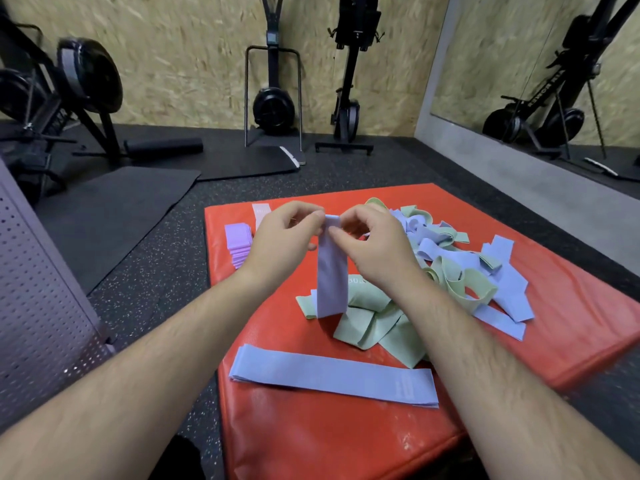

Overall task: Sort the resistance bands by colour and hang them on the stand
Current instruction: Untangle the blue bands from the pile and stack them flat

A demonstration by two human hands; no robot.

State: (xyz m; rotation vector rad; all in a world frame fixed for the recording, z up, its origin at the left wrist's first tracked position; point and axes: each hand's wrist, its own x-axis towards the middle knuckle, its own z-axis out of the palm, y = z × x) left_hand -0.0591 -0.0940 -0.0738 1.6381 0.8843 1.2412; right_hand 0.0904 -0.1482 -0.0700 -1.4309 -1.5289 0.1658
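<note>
A blue-lilac resistance band [331, 271] hangs upright over a red box [346, 441]. My left hand [284, 237] and my right hand [374, 244] both pinch its top edge. A flat stack of blue bands [332, 374] lies near the box's front. Behind and to the right of my hands spreads a tangled heap of green bands [377, 327] and blue bands [502, 285]. A neat pile of purple bands [238, 242] sits at the box's left edge, with a pale pink band [260, 213] behind it.
A grey perforated metal panel [38, 289] stands at the left. Black mats [114, 199] and a foam roller [162, 147] lie on the dark rubber floor. Rowing machines [273, 98] line the chipboard wall. A mirror [540, 74] is on the right.
</note>
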